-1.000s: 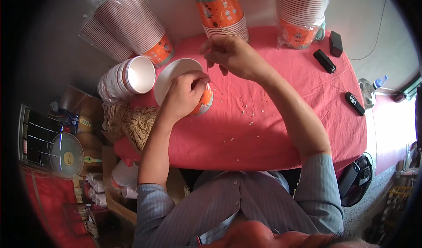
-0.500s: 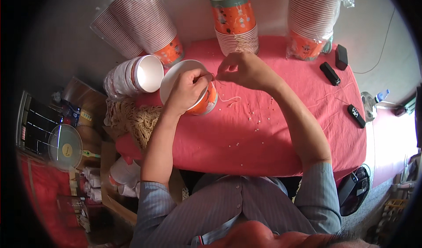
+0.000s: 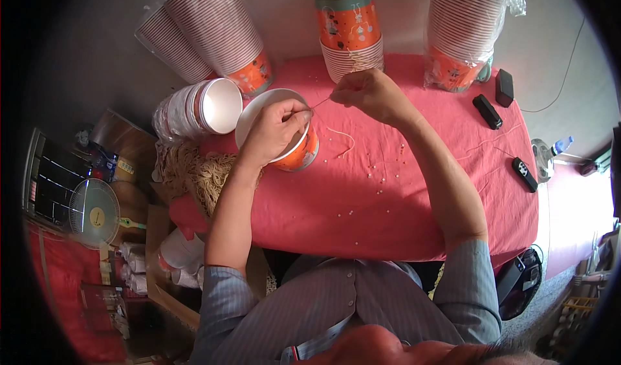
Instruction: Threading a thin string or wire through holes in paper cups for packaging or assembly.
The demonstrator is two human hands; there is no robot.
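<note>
A white-lined paper bucket (image 3: 301, 153) with an orange printed outside stands tilted on the red cloth. My left hand (image 3: 275, 131) is closed at its right rim, thumb and fingers pinched together there. From those fingertips a thin string (image 3: 321, 102) runs taut up to my right hand (image 3: 372, 96). My right hand is pinched closed on that string, above and right of the bucket. A loose pale cord (image 3: 351, 144) curls on the cloth beside the bucket. How the string meets the rim is hidden by my left fingers.
Nested white buckets (image 3: 220, 106) lie at left, above a heap of beige cords (image 3: 200, 171). Tall bucket stacks (image 3: 213, 25) stand at the back, with another upside-down stack (image 3: 349, 25) in the middle. Small white bits (image 3: 370, 175) dot the red cloth. Black devices (image 3: 487, 111) lie at right.
My right hand has moved slightly up and right, drawing the string out straight. My left hand stays at the bucket's rim. The loose cord on the cloth has shifted.
</note>
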